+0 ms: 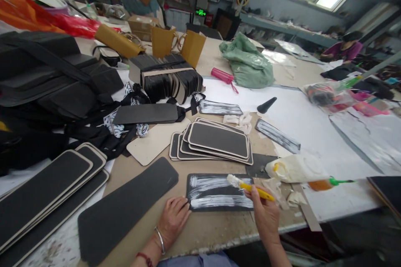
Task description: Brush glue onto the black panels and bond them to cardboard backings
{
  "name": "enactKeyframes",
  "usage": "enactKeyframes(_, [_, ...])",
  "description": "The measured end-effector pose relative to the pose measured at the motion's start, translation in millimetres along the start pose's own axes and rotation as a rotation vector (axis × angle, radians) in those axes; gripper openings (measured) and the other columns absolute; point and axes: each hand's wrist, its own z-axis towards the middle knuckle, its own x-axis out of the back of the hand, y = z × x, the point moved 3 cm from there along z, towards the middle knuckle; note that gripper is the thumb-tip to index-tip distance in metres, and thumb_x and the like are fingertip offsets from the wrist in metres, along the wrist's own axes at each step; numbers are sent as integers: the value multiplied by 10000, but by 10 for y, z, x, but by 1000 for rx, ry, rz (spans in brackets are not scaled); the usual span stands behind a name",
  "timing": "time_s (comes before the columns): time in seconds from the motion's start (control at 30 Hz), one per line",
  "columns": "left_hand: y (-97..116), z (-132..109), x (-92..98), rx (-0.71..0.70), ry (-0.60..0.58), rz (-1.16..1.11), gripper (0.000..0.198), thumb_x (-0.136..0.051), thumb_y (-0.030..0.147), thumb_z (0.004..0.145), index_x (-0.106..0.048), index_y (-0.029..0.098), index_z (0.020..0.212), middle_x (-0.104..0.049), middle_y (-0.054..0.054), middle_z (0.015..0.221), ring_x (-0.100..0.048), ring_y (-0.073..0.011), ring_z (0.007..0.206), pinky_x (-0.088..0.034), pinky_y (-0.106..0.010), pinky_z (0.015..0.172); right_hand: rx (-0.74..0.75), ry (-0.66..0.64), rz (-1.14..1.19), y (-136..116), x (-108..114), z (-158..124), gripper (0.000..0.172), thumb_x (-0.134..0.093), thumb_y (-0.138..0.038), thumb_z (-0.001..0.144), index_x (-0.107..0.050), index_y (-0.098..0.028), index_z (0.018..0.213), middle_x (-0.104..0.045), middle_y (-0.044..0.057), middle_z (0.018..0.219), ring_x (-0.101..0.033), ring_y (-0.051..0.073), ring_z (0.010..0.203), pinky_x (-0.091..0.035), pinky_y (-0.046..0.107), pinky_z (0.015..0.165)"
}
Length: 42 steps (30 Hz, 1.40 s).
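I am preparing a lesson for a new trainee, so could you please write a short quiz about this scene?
1. What does the right grip hold? a) scissors b) brush c) spoon
2. True or false: the left grip rests at the left end of the board under the brush.
3. Fill in: the handle of the brush is ____.

Key: 1. b; 2. true; 3. yellow.

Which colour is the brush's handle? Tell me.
Yellow; the brush handle shows best in the head view.
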Motion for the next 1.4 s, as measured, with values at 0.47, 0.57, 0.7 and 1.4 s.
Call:
enactKeyframes(0.47, [23,6,23,-41,31,22,170,-439,148,864,-607,168,873,-667,-64,852,-607,-168,845,-471,-329,764,-124,-15,104,95,161,-167,465,-614,-570,670,-565,-164,891,-672,51,725,-654,235,646,-549,382,644])
enactKeyframes(0.57, [18,2,14,-49,21,8,159,-454,152,858,-607,171,895,-666,-65,868,-608,-168,862,-473,-325,771,-205,-100,200,213,2,-246,463,-630,-569,647,-563,-163,861,-667,48,729,-652,232,626,-557,382,632])
enactKeyframes(0.7, [30,18,33,-50,23,15,157,-457,144,850,-605,163,900,-665,-73,870,-605,-176,868,-477,-322,764,-147,82,10,397,441,-34,517,-597,-621,642,-560,-164,881,-669,53,718,-656,243,671,-534,387,695])
enactKeyframes(1.4, [8,53,-244,1191,-56,-458,200,-500,205,660,-648,141,778,-629,-64,746,-580,-202,724,-468,-347,737,921,-93,-582,337,440,-328,290,-363,-390,913,-551,-190,1006,-638,55,895,-624,156,767,-477,263,697])
